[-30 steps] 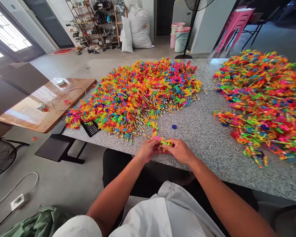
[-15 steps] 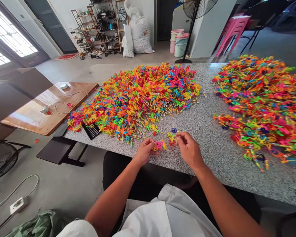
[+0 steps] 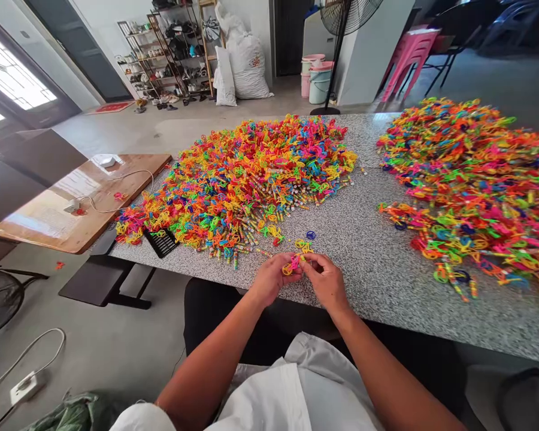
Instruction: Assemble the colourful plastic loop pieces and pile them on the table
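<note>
Close to the table's front edge, my left hand (image 3: 272, 278) is closed on a small pink and yellow plastic piece (image 3: 291, 267). The fingers of my right hand (image 3: 327, 280) pinch at the right end of that same piece, so both hands meet there. Whether the right fingers hold a second small part is hidden. Just beyond the hands lie a few loose yellow plastic pieces (image 3: 303, 245) and a dark blue ring-shaped piece (image 3: 311, 235). A big heap of colourful plastic pieces (image 3: 251, 173) with patterned sticks spreads over the table behind them.
A second colourful heap (image 3: 480, 191) covers the right side of the speckled table (image 3: 359, 233). A black slotted tray (image 3: 161, 242) sits at the left front edge. To the left is a wooden board (image 3: 58, 221) with a cable; a standing fan (image 3: 341, 36) is beyond the table.
My right hand has moved left and now meets my left hand at the pink and yellow piece. The whole view has shifted slightly.
</note>
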Tool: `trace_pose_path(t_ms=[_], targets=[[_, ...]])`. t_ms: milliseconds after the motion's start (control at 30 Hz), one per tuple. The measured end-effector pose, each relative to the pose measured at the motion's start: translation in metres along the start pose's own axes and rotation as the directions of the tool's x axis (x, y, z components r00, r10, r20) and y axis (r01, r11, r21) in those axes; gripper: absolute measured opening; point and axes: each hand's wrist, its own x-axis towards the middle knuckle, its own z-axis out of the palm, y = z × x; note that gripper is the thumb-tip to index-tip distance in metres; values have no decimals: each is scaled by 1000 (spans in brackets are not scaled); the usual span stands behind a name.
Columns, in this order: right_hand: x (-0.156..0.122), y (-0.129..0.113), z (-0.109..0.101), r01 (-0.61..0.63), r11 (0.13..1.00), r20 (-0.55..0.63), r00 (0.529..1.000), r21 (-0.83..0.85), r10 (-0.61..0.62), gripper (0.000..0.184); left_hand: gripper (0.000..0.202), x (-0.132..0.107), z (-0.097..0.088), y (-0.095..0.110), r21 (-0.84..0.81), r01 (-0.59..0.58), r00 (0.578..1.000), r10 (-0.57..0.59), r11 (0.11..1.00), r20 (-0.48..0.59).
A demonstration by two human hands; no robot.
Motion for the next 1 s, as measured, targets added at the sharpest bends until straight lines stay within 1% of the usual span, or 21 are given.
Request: trace_pose_path(t_ms=[67,133,200,233,300,367,467,633,733,800,900,1000], targets=[[0,0,1,-28,1000,-37,999,-1,28,35,36,1,1,-3,55,-29,999,31,998,-36],[0,0,0,-94,994,-96,990,53,99,36,34,3,1,-4,58,-47,995,52,997,-87],[-1,1,-2,-160,968,-126,974,193,187,35,30,5,0,-2,9,-67,988,67,998,-141],[-3,1,-2,-183,941,-115,968,283,223,34,28,6,-1,-1,-26,-76,984,71,997,-161],[-6,0,-1,-231,865,-30,962,446,272,31,26,7,-1,2,-101,-73,981,54,992,-184],[-10,-2,2,-291,785,86,952,547,293,31,25,8,0,4,-156,-43,980,11,987,-197],[-14,-5,5,-361,690,210,932,628,297,30,24,8,3,3,-184,32,983,-64,982,-169],[-11,-6,4,-429,563,308,902,706,301,27,14,6,6,-2,-191,72,994,-86,979,-66],[-9,-5,1,-448,546,338,894,708,296,25,14,4,7,-2,-173,111,992,-119,979,-35],[-9,-5,-1,-441,559,322,897,702,303,25,12,4,8,-1,-171,102,992,-114,980,-62],[-10,-5,-1,-428,577,299,903,696,309,25,13,4,8,0,-165,56,990,-76,985,-117],[-11,-4,-1,-413,604,298,911,682,287,26,14,4,8,1,-140,62,991,-78,988,-113]])
